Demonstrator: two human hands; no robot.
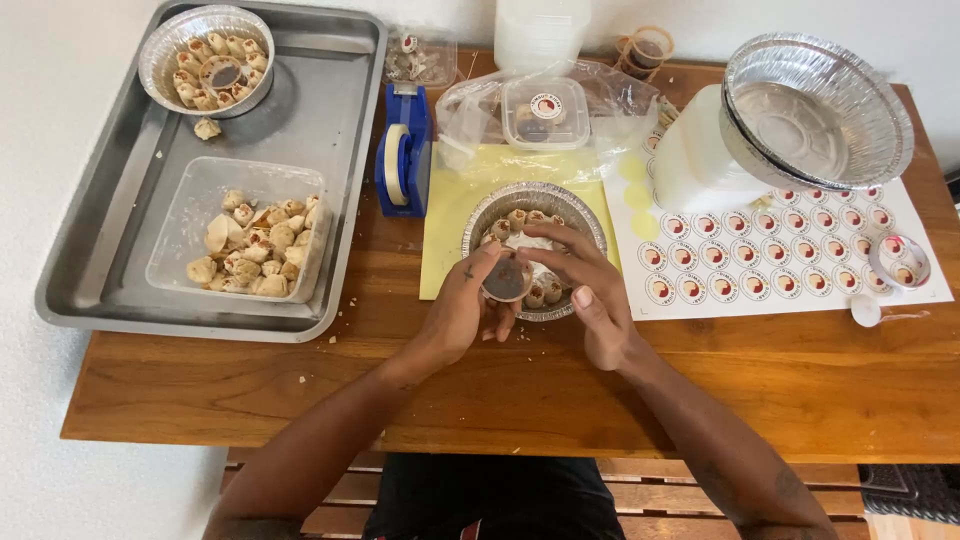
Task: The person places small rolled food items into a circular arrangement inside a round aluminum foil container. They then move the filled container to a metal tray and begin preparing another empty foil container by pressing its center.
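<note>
My left hand (pixel 462 315) holds a small round cup of dark sauce (pixel 508 280) over the near rim of a foil pan (pixel 583 222). That pan contains several small rolled pastries and rests on a yellow sheet (pixel 450 200). My right hand (pixel 585 285) curves over the same cup, fingertips touching its top edge. Both hands grip the cup together above the pan.
A steel tray (pixel 110 230) at left carries a filled foil pan (pixel 207 58) and a clear tub of pastries (pixel 250 245). A blue tape dispenser (pixel 405 150), a lidded clear container (pixel 545 112), stacked foil pans (pixel 815 110) and a sticker sheet (pixel 780 255) lie around.
</note>
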